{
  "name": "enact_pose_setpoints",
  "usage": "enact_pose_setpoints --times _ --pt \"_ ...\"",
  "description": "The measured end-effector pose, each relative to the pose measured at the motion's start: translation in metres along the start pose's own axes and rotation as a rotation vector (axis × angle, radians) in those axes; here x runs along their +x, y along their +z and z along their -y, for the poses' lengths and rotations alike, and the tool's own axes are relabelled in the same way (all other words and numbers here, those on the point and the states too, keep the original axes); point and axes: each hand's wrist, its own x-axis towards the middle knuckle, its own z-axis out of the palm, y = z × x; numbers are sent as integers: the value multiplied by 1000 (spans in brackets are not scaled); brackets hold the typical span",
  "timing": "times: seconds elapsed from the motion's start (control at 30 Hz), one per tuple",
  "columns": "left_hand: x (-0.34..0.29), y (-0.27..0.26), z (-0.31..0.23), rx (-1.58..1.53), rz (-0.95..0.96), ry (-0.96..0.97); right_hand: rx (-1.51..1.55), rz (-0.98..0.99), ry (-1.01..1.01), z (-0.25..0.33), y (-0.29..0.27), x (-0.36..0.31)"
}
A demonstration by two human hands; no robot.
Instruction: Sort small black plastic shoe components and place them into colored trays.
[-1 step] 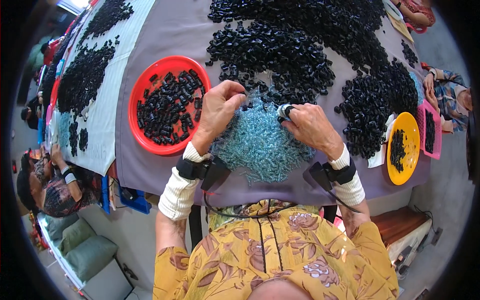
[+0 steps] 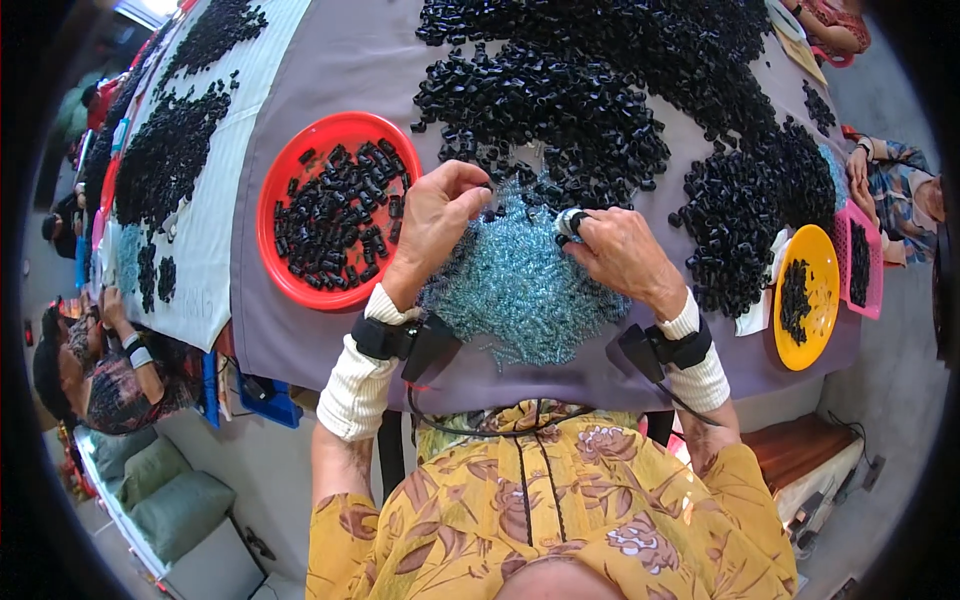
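The left hand pinches a black piece. The right hand curls over blue springs, its grip unclear.

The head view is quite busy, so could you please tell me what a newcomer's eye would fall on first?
The glittering pale-blue heap in the centre probably catches the eye first, flanked by the left hand and the right hand. Small black pieces mass beyond it, a red tray stands to its left and a yellow plate to the far right.
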Motion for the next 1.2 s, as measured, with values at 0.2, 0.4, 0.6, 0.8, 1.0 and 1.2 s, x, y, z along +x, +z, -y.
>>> enact_pose_setpoints --times 0.2,0.4,0.6,0.8,1.0,1.2 --pt "0 1 1 -79 -46 19 46 -7 14 2 0 1" --pt "-17 16 -26 59 -37 126 326 -36 197 0 -11 1" --pt "-42 41 -40 -250 174 12 702 -206 203 10 -13 4" --pt "-43 31 -37 -449 195 16 822 -173 212 25 -21 18" --pt "-46 7 -32 -644 61 -73 744 -252 181 11 -23 29" --pt "-49 -20 -26 -755 -59 -63 344 -111 -51 -5 -10 52"
